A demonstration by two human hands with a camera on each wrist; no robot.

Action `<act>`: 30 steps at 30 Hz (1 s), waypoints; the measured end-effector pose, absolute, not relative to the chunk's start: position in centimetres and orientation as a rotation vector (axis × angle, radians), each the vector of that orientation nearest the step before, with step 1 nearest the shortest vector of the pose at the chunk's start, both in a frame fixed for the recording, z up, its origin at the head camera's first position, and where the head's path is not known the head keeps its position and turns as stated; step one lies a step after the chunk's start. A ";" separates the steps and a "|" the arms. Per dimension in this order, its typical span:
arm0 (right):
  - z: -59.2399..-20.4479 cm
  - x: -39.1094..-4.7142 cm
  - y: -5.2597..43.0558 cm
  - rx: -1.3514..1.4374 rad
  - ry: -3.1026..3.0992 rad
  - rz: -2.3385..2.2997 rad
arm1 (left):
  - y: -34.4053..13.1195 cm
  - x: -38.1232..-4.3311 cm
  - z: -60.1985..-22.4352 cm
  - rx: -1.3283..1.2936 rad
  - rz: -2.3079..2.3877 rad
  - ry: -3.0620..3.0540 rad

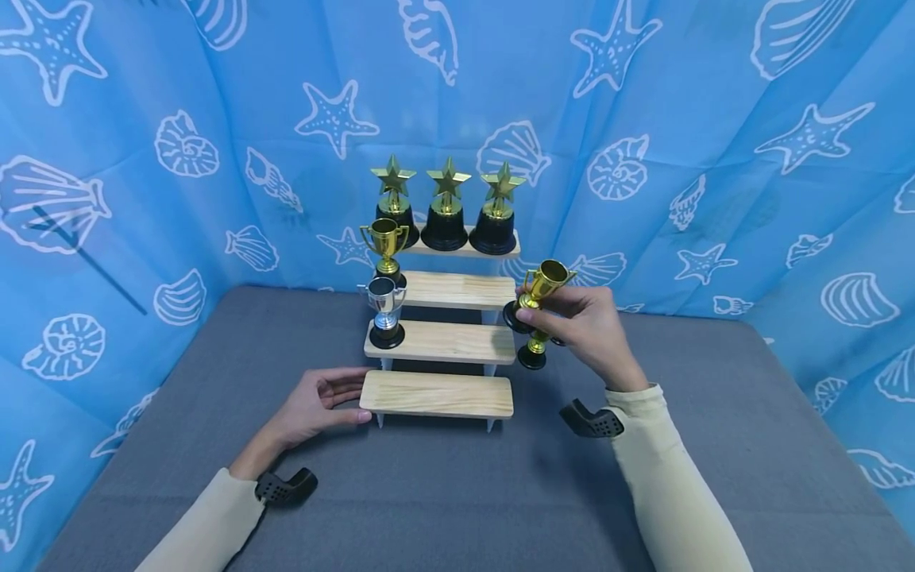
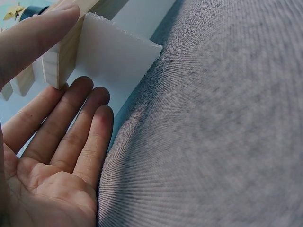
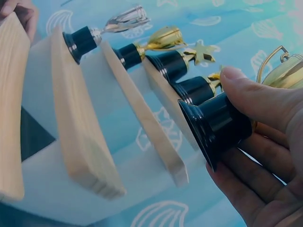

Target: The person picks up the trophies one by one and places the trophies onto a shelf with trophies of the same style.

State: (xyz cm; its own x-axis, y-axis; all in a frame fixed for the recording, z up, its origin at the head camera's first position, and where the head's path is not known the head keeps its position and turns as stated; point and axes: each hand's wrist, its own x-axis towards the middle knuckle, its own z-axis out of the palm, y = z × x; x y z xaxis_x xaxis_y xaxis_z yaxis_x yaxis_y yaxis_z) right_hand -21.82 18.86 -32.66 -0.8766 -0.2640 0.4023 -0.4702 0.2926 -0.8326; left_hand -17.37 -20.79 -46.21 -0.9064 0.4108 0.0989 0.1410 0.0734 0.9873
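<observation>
Beside shelves (image 1: 438, 392), held trophy (image 1: 541, 287) aslant, apparently rightward

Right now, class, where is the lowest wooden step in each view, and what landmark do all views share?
Head: the lowest wooden step, below the picture's middle.
Left wrist: the lowest wooden step, upper left, partly behind the thumb.
Right wrist: the lowest wooden step, cut off along the left edge.
Shared landmark: the left hand, at the step's left end.

Even light fills the room here, with a soft shadow on the desk (image 1: 429, 492) left of the right sleeve (image 1: 668, 469), glints on the raised gold cup (image 1: 549, 278), and the far curtain (image 3: 236, 42) pale and hazy from the right wrist.
</observation>
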 end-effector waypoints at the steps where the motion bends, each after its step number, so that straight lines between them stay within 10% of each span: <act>1: -32.6 -22.0 18.6 0.684 -2.373 1.632 | -20.8 -17.4 -46.2 0.560 1.929 2.140; 30: -30.6 -26.3 11.1 0.834 -2.413 1.707 | -20.8 -17.4 -46.2 0.557 1.929 2.137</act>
